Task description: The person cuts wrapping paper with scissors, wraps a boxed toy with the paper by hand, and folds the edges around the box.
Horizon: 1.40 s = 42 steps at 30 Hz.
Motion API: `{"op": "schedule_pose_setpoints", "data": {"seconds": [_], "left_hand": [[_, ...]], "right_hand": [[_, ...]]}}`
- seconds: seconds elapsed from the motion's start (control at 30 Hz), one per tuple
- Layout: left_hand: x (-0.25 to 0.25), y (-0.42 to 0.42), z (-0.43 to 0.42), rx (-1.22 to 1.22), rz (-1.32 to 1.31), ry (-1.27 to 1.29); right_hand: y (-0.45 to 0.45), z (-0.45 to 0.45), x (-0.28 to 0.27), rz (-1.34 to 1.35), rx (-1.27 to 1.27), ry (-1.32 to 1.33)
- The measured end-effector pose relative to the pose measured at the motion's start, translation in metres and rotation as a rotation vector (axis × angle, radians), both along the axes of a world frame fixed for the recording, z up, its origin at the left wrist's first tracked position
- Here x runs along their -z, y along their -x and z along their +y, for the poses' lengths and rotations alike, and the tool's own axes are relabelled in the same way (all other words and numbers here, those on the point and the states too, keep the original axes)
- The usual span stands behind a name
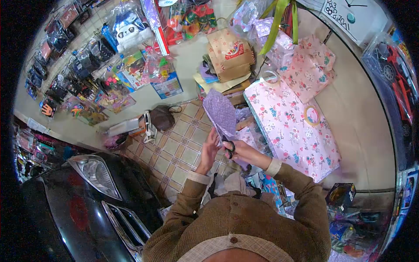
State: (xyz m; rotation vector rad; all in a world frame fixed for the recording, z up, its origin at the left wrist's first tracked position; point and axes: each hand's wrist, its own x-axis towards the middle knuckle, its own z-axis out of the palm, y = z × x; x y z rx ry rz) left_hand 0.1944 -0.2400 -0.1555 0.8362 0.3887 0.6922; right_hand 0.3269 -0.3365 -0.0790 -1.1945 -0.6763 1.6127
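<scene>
In front of me, above the tiled floor, my right hand (244, 153) is closed around the black handles of a pair of scissors (229, 149). Their blades are hidden by a piece of purple patterned wrapping paper (219, 112). My left hand (210, 148) is at the lower left edge of this paper, fingers pointing up and bent against it, seemingly pinching it. To the right lies a pink floral sheet of wrapping paper (283, 118). A roll of tape (312, 115) rests on it, and another roll of clear tape (269, 77) sits near its top edge.
A brown paper bag (229, 54) stands beyond the paper. A black toy car (87, 209) is large at lower left. Packaged toys hang along the left wall. A folded pink floral piece (310, 67) and a clock (353, 17) are at right. Tiled floor (183, 139) shows below.
</scene>
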Motion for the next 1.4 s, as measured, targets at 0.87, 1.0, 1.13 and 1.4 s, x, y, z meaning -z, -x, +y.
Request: {"op": "schedule_pose_setpoints", "data": {"seconds": [0.87, 1.0, 1.13, 1.4], "left_hand": [[0.067, 0.016, 0.071, -0.176, 0.67, 0.012], [0.086, 0.024, 0.09, -0.22, 0.753, -0.359], [0.097, 0.036, 0.103, -0.156, 0.721, -0.636], [0.036, 0.039, 0.078, -0.072, 0.7, -0.866]], "right_hand": [[-0.076, -0.035, 0.069, -0.366, -0.594, -0.064], [-0.064, -0.021, -0.001, -0.254, -0.633, -0.006], [-0.06, -0.008, -0.017, -0.187, -0.635, 0.028], [-0.024, 0.006, 0.019, 0.013, -0.288, -0.038]]}}
